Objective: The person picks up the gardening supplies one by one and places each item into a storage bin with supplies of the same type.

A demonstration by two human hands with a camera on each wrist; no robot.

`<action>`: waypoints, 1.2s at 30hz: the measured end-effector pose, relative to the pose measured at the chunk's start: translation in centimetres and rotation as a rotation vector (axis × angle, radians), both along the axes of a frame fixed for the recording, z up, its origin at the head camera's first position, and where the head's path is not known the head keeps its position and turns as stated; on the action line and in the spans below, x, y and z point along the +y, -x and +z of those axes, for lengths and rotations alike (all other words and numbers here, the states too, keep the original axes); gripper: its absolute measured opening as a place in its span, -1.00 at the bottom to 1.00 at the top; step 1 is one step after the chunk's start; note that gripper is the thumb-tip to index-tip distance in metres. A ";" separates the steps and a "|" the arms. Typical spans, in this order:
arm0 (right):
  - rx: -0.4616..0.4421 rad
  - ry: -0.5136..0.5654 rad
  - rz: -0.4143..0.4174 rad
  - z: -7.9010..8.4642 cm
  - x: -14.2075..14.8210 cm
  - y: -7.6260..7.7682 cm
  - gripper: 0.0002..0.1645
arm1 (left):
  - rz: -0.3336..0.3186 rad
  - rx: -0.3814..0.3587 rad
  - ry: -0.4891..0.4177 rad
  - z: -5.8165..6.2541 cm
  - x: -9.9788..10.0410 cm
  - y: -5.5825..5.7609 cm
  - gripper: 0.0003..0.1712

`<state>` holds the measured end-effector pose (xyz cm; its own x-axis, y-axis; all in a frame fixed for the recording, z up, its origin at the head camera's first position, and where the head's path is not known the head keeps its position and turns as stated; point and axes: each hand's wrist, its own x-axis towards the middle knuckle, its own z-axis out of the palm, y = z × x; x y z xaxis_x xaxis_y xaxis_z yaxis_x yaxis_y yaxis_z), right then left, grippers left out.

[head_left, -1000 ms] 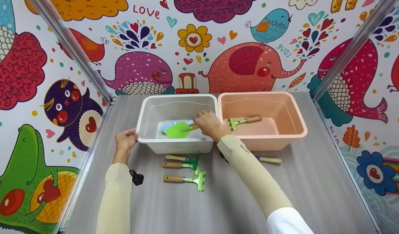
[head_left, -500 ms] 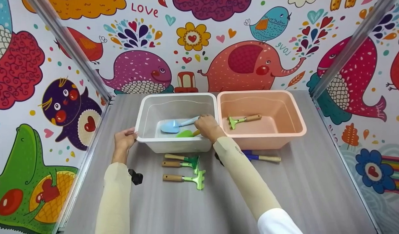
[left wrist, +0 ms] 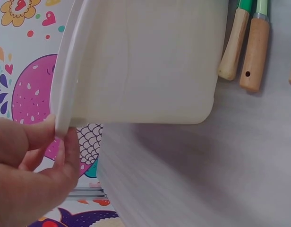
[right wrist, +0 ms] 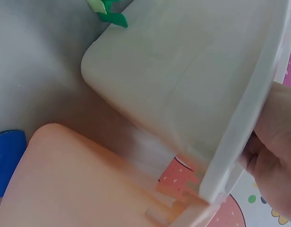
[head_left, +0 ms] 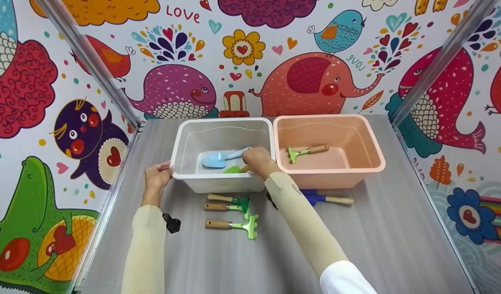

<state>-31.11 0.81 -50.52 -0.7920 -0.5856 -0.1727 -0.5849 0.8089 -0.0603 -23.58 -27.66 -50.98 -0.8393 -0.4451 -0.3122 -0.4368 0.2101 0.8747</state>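
Note:
My left hand [head_left: 157,179] pinches the near-left rim of the white plastic bin [head_left: 217,177]; the left wrist view shows thumb and fingers [left wrist: 67,153] on either side of that rim. Inside the same bin, my right hand [head_left: 259,160] is low near the right wall, its fingers curled round the handle of a green toy trowel [head_left: 232,169]. The trowel's blade is partly hidden behind the front rim. A light blue toy trowel [head_left: 215,159] lies on the bin floor, its handle end beside my right hand. In the right wrist view the rim hides most fingers of the right hand [right wrist: 276,156].
A peach bin [head_left: 332,171] stands against the white one, with a green toy rake [head_left: 299,153] inside. In front lie green garden tools with wooden handles [head_left: 217,224] and blue ones [head_left: 319,198]. Patterned walls enclose the table's back and sides.
My right hand has lowered the green trowel to the bin floor, uncovering the blue trowel, then shifted slightly left. My left hand stays on the rim.

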 end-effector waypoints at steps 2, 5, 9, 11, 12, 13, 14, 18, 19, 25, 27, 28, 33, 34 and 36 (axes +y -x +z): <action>-0.013 -0.002 -0.002 0.0 -0.2 0.0 -0.75 | 0.006 -0.005 -0.014 0.0 0.1 0.0 -0.52; -0.037 0.000 -0.019 -0.1 -0.4 0.0 -0.74 | 0.004 -0.016 -0.033 0.0 0.2 0.1 -0.51; -0.080 0.004 -0.052 -0.3 -0.6 0.1 -0.80 | -0.006 -0.022 -0.028 0.0 0.4 0.1 -0.51; -0.120 0.020 -0.070 -0.4 -0.7 0.2 -0.80 | -0.011 -0.026 -0.020 0.0 0.5 0.0 -0.51; -0.143 0.031 -0.080 -0.5 -0.7 0.2 -0.81 | -0.012 -0.025 -0.016 0.0 0.5 0.0 -0.51; -0.170 0.045 -0.094 -0.5 -0.8 0.3 -0.81 | -0.012 -0.024 -0.012 0.0 0.5 0.0 -0.51; -0.190 0.066 -0.107 -0.6 -0.8 0.3 -0.80 | -0.011 -0.022 -0.008 0.0 0.6 0.0 -0.51; -0.261 0.165 -0.167 -0.8 -0.6 0.3 -0.80 | -0.005 -0.006 -0.005 0.0 0.6 0.1 -0.53; -0.266 0.186 -0.173 -0.8 -0.5 0.3 -0.79 | -0.004 -0.001 -0.005 0.0 0.6 0.1 -0.53; -0.227 0.234 -0.132 -0.4 0.1 0.6 -0.70 | -0.017 0.018 -0.008 0.0 0.2 0.0 -0.52; -0.223 0.242 -0.129 -0.2 0.4 0.8 -0.69 | -0.023 0.021 -0.001 0.0 0.1 -0.1 -0.52; -0.226 0.243 -0.134 -0.1 0.6 0.9 -0.69 | -0.023 0.023 0.003 0.0 0.0 -0.1 -0.52; -0.204 0.255 -0.139 0.5 1.6 1.2 -0.67 | -0.023 0.022 -0.001 0.0 -0.1 -0.1 -0.52; -0.198 0.257 -0.135 0.7 1.8 1.2 -0.67 | -0.023 0.015 -0.009 0.0 -0.1 -0.1 -0.52; -0.196 0.266 -0.125 1.2 2.1 1.2 -0.66 | -0.020 0.001 -0.035 0.0 -0.2 -0.2 -0.51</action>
<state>-32.32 2.96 -49.29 -0.8276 -0.5307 -0.1828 -0.4385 0.8146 -0.3797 -23.40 -27.91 -50.98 -0.8484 -0.4168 -0.3263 -0.4318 0.1884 0.8821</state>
